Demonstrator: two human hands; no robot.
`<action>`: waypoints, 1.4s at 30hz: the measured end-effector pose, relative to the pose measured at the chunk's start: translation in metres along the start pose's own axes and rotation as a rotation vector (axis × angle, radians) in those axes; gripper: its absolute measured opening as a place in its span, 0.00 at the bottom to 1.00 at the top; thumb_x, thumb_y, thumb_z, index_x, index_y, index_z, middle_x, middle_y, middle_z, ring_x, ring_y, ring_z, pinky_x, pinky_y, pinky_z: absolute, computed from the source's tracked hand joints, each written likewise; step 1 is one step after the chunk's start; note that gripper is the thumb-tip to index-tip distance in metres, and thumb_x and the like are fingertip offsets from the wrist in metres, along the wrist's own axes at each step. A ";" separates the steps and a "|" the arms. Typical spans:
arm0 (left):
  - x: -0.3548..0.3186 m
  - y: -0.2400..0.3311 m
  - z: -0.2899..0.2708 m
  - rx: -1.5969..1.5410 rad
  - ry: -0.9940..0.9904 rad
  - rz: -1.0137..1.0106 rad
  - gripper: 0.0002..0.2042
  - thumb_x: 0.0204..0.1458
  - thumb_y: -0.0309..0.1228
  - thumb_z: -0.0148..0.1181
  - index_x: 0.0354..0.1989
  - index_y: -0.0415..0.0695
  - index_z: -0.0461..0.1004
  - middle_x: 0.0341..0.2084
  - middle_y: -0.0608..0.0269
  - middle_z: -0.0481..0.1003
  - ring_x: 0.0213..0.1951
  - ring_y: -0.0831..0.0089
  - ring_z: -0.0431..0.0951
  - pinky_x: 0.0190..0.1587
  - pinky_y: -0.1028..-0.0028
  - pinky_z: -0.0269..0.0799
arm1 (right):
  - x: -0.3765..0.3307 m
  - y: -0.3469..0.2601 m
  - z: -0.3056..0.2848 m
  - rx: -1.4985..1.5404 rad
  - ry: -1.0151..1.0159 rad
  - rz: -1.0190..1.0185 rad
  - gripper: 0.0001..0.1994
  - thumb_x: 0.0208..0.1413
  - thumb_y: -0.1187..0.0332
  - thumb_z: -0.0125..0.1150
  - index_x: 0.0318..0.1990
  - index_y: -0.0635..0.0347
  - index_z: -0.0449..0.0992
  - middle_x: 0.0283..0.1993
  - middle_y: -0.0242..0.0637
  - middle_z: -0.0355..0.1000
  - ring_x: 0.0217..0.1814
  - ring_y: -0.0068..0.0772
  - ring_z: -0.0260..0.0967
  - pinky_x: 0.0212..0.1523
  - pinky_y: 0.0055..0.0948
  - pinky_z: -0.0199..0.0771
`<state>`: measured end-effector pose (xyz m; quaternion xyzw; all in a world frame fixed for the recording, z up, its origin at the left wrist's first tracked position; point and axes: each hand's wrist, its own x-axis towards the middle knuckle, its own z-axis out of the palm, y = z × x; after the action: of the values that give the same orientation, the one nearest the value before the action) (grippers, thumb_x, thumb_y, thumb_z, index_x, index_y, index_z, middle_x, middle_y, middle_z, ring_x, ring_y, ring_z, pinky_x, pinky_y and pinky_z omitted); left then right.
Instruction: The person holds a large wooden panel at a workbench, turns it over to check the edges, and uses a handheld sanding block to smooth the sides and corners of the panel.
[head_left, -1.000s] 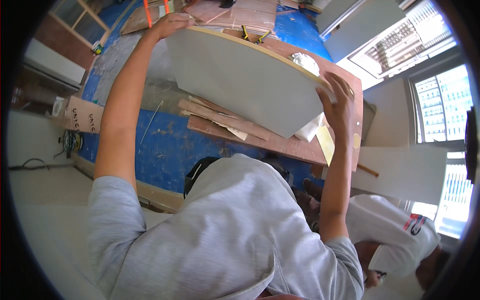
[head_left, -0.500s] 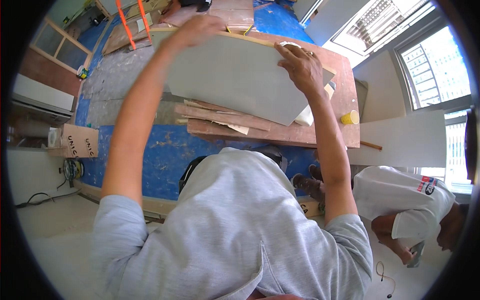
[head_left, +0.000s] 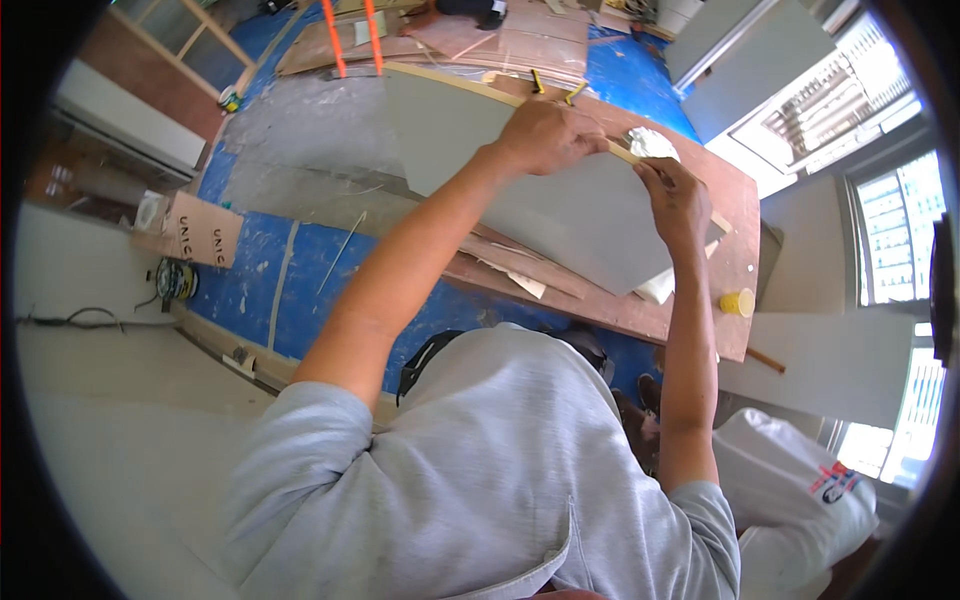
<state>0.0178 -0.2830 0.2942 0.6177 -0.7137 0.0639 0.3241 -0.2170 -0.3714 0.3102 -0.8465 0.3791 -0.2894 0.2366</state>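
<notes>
A large grey panel [head_left: 560,215] with a pale wooden edge lies tilted on a brown plywood worktop [head_left: 735,200]. My left hand [head_left: 550,137] is at the panel's far edge, its fingers closed and pointing right. Just right of it, my right hand [head_left: 682,200] is closed at the same edge, thumb and fingertips together. Anything pinched between the fingertips is too small to make out. A crumpled white wad [head_left: 652,143] sits just beyond the edge, between and behind the hands.
Wooden offcuts [head_left: 520,265] stick out under the panel's near side. A yellow cup [head_left: 738,302] stands at the worktop's right. Two yellow-and-black clamps [head_left: 555,88] show at the back. A co-worker in a white shirt [head_left: 790,500] bends at the lower right. Orange ladder legs [head_left: 352,40] stand behind.
My left hand has swung right and down to the panel's edge, close to my right hand, and its fingers have closed. The view has turned left; the co-worker sits lower in it.
</notes>
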 end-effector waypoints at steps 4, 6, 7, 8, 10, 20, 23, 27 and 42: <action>-0.001 0.000 -0.001 -0.036 -0.022 -0.015 0.10 0.60 0.45 0.63 0.37 0.54 0.84 0.31 0.61 0.83 0.37 0.54 0.83 0.45 0.55 0.75 | -0.004 -0.004 -0.001 0.001 0.003 -0.014 0.11 0.59 0.59 0.70 0.44 0.52 0.87 0.38 0.43 0.84 0.42 0.42 0.83 0.46 0.36 0.78; -0.006 0.007 -0.006 0.012 -0.004 -0.011 0.11 0.60 0.45 0.63 0.35 0.53 0.84 0.30 0.61 0.82 0.36 0.53 0.83 0.46 0.55 0.74 | -0.005 -0.012 -0.005 0.009 -0.041 0.010 0.10 0.59 0.60 0.69 0.43 0.54 0.86 0.37 0.44 0.83 0.40 0.43 0.82 0.44 0.37 0.77; -0.009 0.009 -0.009 0.026 -0.026 -0.037 0.12 0.60 0.46 0.63 0.37 0.53 0.83 0.32 0.62 0.83 0.39 0.53 0.83 0.48 0.53 0.73 | -0.004 -0.014 -0.007 0.009 -0.069 -0.001 0.10 0.59 0.61 0.69 0.43 0.55 0.86 0.37 0.45 0.83 0.40 0.43 0.82 0.44 0.37 0.77; -0.013 0.011 -0.010 0.033 -0.002 -0.034 0.12 0.60 0.47 0.63 0.38 0.53 0.83 0.33 0.63 0.83 0.40 0.53 0.82 0.50 0.53 0.72 | -0.003 -0.016 -0.010 0.009 -0.096 -0.011 0.10 0.59 0.61 0.69 0.42 0.56 0.86 0.37 0.45 0.83 0.39 0.43 0.81 0.43 0.37 0.77; -0.018 0.015 -0.009 0.039 0.045 -0.020 0.13 0.60 0.48 0.63 0.40 0.53 0.83 0.36 0.63 0.83 0.42 0.54 0.82 0.52 0.53 0.71 | 0.002 -0.015 -0.016 0.032 -0.203 -0.048 0.11 0.59 0.63 0.68 0.44 0.59 0.84 0.36 0.45 0.82 0.37 0.43 0.80 0.42 0.38 0.76; -0.153 0.025 0.006 -0.349 0.913 -0.832 0.14 0.59 0.34 0.67 0.45 0.37 0.77 0.40 0.49 0.79 0.44 0.59 0.80 0.50 0.63 0.74 | 0.033 -0.016 -0.040 0.062 -0.697 -0.404 0.21 0.62 0.70 0.65 0.63 0.55 0.77 0.43 0.44 0.77 0.42 0.44 0.78 0.44 0.40 0.77; -0.263 0.012 0.123 -0.036 0.736 -1.315 0.23 0.58 0.40 0.69 0.54 0.38 0.72 0.45 0.45 0.76 0.49 0.52 0.77 0.53 0.57 0.71 | 0.037 -0.008 -0.040 0.010 -0.723 -0.698 0.20 0.64 0.72 0.62 0.63 0.54 0.76 0.44 0.46 0.72 0.43 0.50 0.76 0.45 0.45 0.75; -0.219 0.065 0.205 0.281 0.475 -1.563 0.42 0.54 0.43 0.69 0.76 0.45 0.55 0.64 0.32 0.63 0.63 0.37 0.67 0.67 0.50 0.63 | 0.045 0.011 -0.035 0.080 -0.745 -0.801 0.23 0.62 0.70 0.64 0.65 0.53 0.74 0.48 0.46 0.73 0.46 0.52 0.76 0.46 0.46 0.76; -0.196 0.062 0.261 0.285 0.721 -1.851 0.48 0.49 0.36 0.69 0.78 0.45 0.49 0.67 0.35 0.62 0.63 0.36 0.69 0.66 0.55 0.68 | 0.050 0.062 -0.052 0.466 -1.026 -0.825 0.36 0.59 0.74 0.59 0.75 0.65 0.58 0.73 0.60 0.62 0.76 0.53 0.61 0.75 0.38 0.57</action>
<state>-0.1346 -0.2327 0.0030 0.9066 0.2025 0.0547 0.3662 -0.2554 -0.4570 0.3245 -0.8784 -0.2048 0.0069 0.4319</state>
